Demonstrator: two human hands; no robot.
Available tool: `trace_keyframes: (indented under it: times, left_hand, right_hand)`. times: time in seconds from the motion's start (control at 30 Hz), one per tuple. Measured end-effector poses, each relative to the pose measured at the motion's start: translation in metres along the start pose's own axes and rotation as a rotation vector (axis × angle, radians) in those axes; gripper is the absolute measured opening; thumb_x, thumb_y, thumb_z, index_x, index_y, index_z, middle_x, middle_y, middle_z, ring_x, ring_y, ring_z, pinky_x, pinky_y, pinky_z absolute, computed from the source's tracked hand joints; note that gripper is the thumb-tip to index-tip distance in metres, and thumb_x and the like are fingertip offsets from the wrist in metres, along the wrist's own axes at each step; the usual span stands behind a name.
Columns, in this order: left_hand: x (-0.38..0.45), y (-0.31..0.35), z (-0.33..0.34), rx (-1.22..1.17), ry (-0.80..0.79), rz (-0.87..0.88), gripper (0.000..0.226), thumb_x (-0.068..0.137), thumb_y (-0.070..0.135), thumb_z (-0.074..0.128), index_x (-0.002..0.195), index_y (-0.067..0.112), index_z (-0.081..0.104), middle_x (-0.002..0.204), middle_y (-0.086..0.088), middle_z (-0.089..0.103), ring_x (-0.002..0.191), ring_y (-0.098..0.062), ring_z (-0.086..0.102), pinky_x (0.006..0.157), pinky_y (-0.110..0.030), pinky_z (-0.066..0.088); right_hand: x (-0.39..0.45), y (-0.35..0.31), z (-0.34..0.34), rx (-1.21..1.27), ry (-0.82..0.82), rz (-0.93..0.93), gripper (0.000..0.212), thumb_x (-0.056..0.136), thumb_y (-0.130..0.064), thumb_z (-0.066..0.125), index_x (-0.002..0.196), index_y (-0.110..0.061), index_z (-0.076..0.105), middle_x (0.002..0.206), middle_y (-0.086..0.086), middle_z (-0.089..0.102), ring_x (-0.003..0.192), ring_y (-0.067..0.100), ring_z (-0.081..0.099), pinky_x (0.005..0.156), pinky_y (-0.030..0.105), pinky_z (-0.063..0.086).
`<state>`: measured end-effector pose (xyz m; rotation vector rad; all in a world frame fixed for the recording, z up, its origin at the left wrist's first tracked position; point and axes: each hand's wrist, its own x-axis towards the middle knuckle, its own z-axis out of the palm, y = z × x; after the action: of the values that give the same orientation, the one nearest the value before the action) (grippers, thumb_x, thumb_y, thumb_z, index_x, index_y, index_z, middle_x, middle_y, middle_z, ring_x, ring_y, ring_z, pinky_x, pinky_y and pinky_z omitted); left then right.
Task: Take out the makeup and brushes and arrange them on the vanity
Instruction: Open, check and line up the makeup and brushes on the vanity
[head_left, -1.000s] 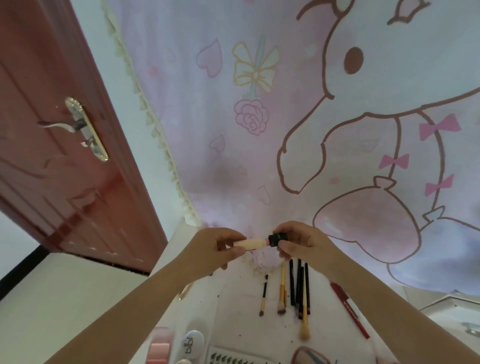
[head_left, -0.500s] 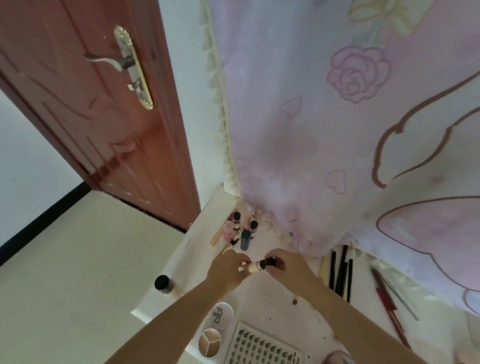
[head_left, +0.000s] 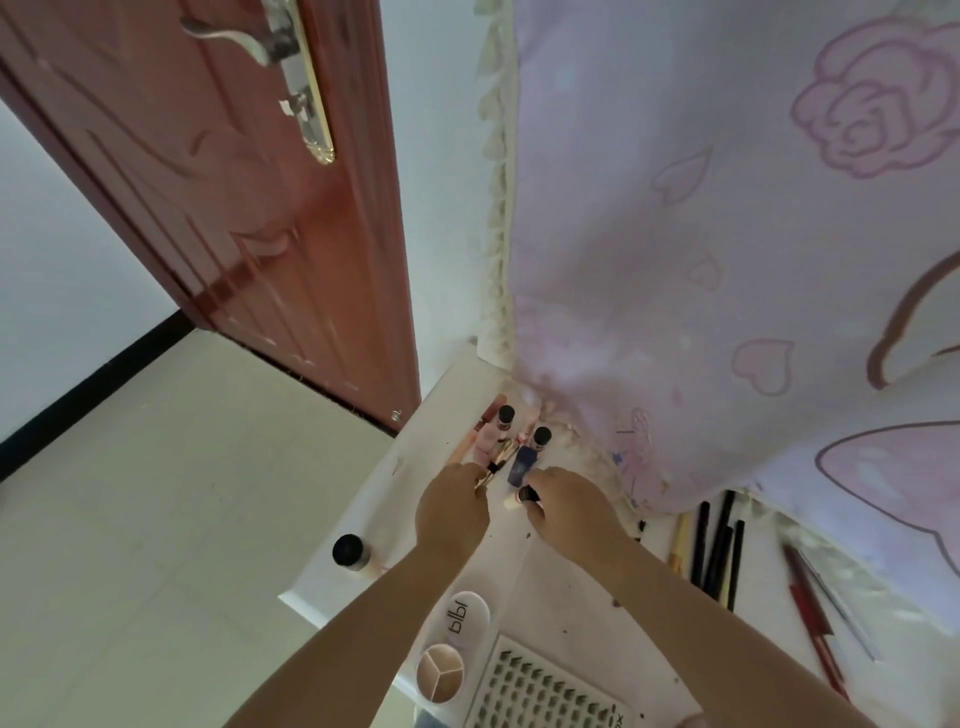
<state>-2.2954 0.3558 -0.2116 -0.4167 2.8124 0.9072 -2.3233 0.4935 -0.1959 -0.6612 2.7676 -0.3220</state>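
Hands meet over the far left corner of a white tabletop (head_left: 561, 592), where a small cluster of bottles (head_left: 522, 441) stands against a pink printed curtain (head_left: 727, 260). The right hand (head_left: 566, 506) is curled around a pale tube with a black cap (head_left: 522, 496), thumb and fingers closed on the cap end; the left hand (head_left: 452, 506) is loosely closed at the tube's other end, though whether it grips the tube or a thin gold-handled brush (head_left: 493, 467) at its fingertips cannot be told. At 12 o'clock from the hands stand two black-capped bottles and a dark blue one (head_left: 521, 465), packed close. A black-lidded jar (head_left: 349, 551) sits alone at 9 o'clock near the edge. Toward 6 o'clock lie a round white compact (head_left: 465, 616), a three-shade palette (head_left: 440, 673) and a lash tray (head_left: 545, 691); at 3 o'clock, a row of dark brushes (head_left: 719, 556) and a red pencil (head_left: 810, 608) partly under the curtain hem.

Setting the tube well likely means standing it cap-up just beside the bottles, lowering it straight into the gap so no neighbour is knocked, and steadying its base with the left hand before the right lets go. The curtain hem crowds that corner and could snag a tall item.
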Motion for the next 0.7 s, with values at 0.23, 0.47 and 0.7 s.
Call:
trace_keyframes:
  times: [0.23,0.47,0.7]
  left_hand:
    - [-0.002,-0.007,-0.021,-0.031,0.078,-0.043,0.029,0.093,0.012,0.04,0.116,0.01,0.058,0.113,-0.007,0.059,0.103,-0.021,0.054,0.085,-0.027,0.042]
    - [-0.011,-0.014,-0.019,0.034,0.062,0.009,0.03,0.095,0.017,0.04,0.121,0.013,0.053,0.119,-0.003,0.056,0.108,-0.017,0.053,0.089,-0.022,0.041]
    - [-0.022,0.007,-0.022,0.308,-0.03,0.287,0.03,0.093,0.012,0.038,0.117,0.009,0.056,0.117,-0.007,0.057,0.107,-0.024,0.052,0.086,-0.03,0.042]
  right_hand:
    - [0.016,-0.017,-0.006,-0.159,-0.103,-0.045,0.024,0.092,-0.015,0.037,0.111,-0.009,0.049,0.108,0.009,0.057,0.094,0.026,0.058,0.076,0.035,0.049]
    - [0.011,-0.02,-0.009,-0.167,-0.11,-0.045,0.027,0.094,-0.018,0.034,0.116,-0.009,0.045,0.1,0.011,0.059,0.088,0.029,0.059,0.063,0.033,0.042]
    - [-0.025,0.009,-0.029,-0.039,-0.072,-0.028,0.044,0.093,-0.019,0.038,0.136,-0.02,0.033,0.107,0.013,0.056,0.096,0.03,0.057,0.068,0.031,0.04]
